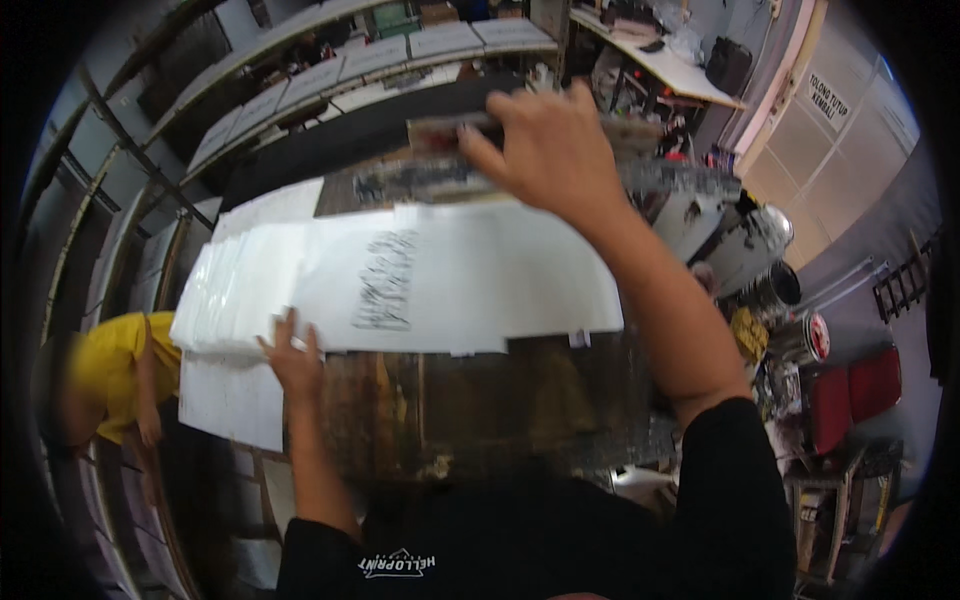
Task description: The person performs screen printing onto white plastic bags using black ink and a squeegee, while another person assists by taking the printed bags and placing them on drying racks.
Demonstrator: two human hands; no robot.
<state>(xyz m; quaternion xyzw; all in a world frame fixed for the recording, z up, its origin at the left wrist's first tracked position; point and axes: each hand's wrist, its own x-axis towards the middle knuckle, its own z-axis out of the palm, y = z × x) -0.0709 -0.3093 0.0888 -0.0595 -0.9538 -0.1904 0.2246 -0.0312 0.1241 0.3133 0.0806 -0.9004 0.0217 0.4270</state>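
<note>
My left hand [295, 362] is at the near edge of a row of overlapping white sheets [250, 270], with its fingers spread and nothing gripped. Beside its fingertips, a white sheet [460, 275] bears a block of black line print [385, 285]. Farther off, my right hand [555, 150] is raised over the far side of the worktable, closed around a long, stained flat bar [435, 137]. Motion blurs this bar, and its exact kind is unclear. My right forearm crosses the right end of the sheets.
The dark, stained worktable [480, 410] shows in front of the sheets. A person in a yellow shirt [130, 365] bends at the left. Racks with white panels [370, 60] stand behind. Ink cans [800, 338] and a red chair [850, 395] are at the right.
</note>
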